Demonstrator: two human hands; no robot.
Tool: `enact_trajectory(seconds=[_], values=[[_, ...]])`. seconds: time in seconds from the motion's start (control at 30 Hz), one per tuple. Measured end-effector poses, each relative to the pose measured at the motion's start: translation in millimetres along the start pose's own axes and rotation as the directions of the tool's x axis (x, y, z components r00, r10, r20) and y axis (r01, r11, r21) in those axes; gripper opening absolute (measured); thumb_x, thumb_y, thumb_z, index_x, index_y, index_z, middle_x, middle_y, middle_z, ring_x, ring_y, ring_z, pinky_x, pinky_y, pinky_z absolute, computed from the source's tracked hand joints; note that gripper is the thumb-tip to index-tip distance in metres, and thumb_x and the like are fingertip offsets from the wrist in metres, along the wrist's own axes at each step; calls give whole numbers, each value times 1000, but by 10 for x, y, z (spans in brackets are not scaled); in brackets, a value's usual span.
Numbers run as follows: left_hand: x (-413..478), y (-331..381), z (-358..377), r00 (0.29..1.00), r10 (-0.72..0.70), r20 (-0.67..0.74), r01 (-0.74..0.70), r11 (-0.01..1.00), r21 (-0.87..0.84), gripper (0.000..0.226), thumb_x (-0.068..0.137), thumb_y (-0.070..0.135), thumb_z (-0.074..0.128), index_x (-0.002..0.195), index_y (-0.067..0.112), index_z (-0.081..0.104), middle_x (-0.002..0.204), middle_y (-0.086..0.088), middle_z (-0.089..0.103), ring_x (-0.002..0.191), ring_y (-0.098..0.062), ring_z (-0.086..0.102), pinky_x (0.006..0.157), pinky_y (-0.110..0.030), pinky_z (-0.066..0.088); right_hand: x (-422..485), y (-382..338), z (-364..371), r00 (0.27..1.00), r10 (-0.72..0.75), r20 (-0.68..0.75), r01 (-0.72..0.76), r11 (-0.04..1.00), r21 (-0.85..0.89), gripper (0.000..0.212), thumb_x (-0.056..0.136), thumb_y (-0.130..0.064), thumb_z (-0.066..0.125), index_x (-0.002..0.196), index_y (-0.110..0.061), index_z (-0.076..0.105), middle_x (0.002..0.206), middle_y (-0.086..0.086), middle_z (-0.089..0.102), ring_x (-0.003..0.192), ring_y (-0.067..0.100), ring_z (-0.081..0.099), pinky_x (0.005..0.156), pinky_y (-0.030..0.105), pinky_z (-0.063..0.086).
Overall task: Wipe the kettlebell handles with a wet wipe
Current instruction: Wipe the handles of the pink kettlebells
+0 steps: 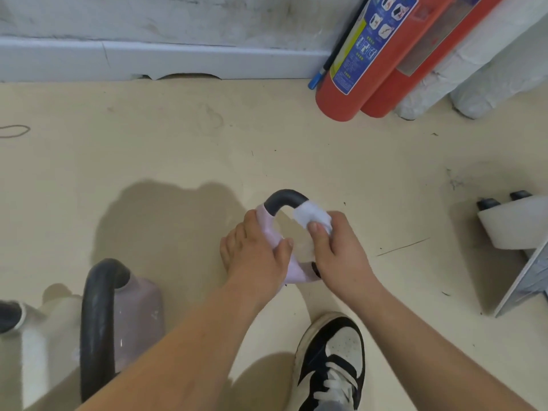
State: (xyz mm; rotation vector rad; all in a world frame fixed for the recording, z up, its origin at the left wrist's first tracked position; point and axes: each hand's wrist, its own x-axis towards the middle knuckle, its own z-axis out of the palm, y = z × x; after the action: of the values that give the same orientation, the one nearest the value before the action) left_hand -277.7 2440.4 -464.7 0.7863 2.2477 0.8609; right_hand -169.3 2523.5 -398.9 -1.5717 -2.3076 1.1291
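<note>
**Wipe on the right side of the handle, left hand bracing the bell**

From my seat, the right hand (338,250) pinches a wet wipe (311,216) wrapped round the right side of the kettlebell handle (284,198), thumb on top. The left hand (255,253) grips the pink kettlebell (268,229) at its left shoulder, down on the floor (178,129) just ahead of a shoe (335,357). I judge the bell heavy and stiff, the wipe soft and limp. A damp handle may turn slippery, so bracing at the body looks sound. A second kettlebell (139,315) stands lower left, well apart, with a white kettlebell (32,345) beside it. Fire extinguishers (350,84) lean by the wall (148,16), and a white wheeled block (510,226) sits to the right. Nothing crowds the handle.
</note>
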Motion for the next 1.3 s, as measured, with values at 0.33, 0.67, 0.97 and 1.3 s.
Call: enact_trajectory(seconds=[0.33,0.67,0.97,1.3], values=[[-65,-46,-21,989,120,84,-124,991,50,59,92,53,44,141,23,36,135,5,47,130,-19,40,116,-39,23,329,-280,-24,947,-260,189,303,919,-253,23,104,-28,47,122,-36,60,103,-10,63,86,13,63,72,33,51],[-42,6,-8,997,43,59,-44,999,15,68,93,52,51,149,22,26,144,3,44,137,-20,35,117,-41,24,-583,187,307,933,355,-52,-307,864,399,14,112,-29,35,125,-28,38,98,-3,62,73,1,59,63,19,47],[-84,-79,-50,998,58,28,-57,998,-33,67,93,44,55,148,17,28,136,1,47,132,-21,42,116,-41,26,146,-357,77,982,-155,109,185,911,-368,28,106,-35,37,125,-20,51,115,-2,55,90,24,57,70,35,43],[-48,-137,-93,994,49,96,-42,996,-72,65,90,52,49,145,21,33,131,4,49,128,-20,43,113,-41,31,357,-436,34,961,-151,232,193,966,-171,17,104,-37,52,118,-30,58,89,-12,63,78,11,60,67,30,46]])
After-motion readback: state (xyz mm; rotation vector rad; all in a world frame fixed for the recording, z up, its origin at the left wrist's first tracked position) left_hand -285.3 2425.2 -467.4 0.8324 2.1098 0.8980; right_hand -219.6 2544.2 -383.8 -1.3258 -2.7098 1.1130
